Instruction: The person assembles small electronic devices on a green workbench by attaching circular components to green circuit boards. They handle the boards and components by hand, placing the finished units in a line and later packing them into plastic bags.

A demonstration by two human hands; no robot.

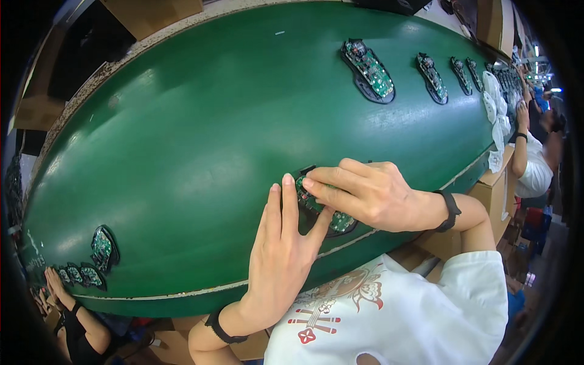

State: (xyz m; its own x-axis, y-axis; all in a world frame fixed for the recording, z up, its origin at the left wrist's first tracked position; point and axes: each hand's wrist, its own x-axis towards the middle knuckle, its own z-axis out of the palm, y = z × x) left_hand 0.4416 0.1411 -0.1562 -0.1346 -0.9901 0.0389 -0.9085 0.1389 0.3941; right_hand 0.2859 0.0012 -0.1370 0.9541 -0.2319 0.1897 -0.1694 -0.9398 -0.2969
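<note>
Near the belt's front edge lies a green circuit board in a black, rounded plastic shell (344,224), partly hidden under both hands. My left hand (277,258) holds its left side, with fingers extended along the shell and the thumb against its near side. My right hand (371,198) is closed over its far end, fingertips pinched down on the board; whatever small part they hold there is hidden. Farther off to the right on the green surface (201,140) rests a similar board in a black shell (368,72), with nobody touching it.
More board assemblies (432,78) trail off to the far right, beside white plastic bags (496,109). Several others (103,248) lie at the left end, near another person's hand (55,283). A co-worker in white (534,164) sits at right. Cardboard boxes (152,15) stand beyond the far edge.
</note>
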